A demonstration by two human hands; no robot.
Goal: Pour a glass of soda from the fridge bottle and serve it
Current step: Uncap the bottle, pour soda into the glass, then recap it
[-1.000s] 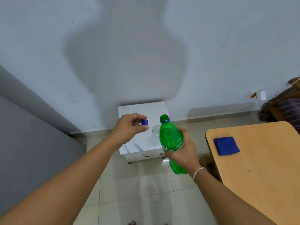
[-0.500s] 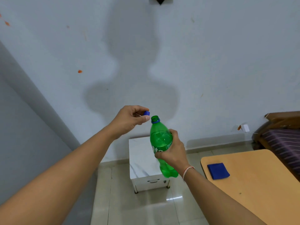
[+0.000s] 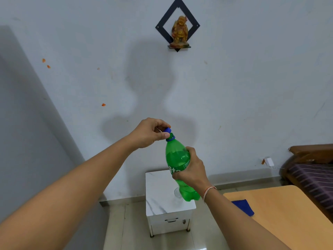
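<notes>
Above the white stand (image 3: 162, 199), right hand (image 3: 191, 170) grips the upright, left-leaning bottle (image 3: 177, 159); left hand (image 3: 149, 132) pinches its cap (image 3: 167, 130)

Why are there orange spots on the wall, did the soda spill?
No spill shows. The orange spots sit high on the wall, left of the hands, and look like old marks, not soda. The green bottle is tilted in the right hand, while the left hand holds the blue cap at its mouth. Nothing else looks odd.
</notes>
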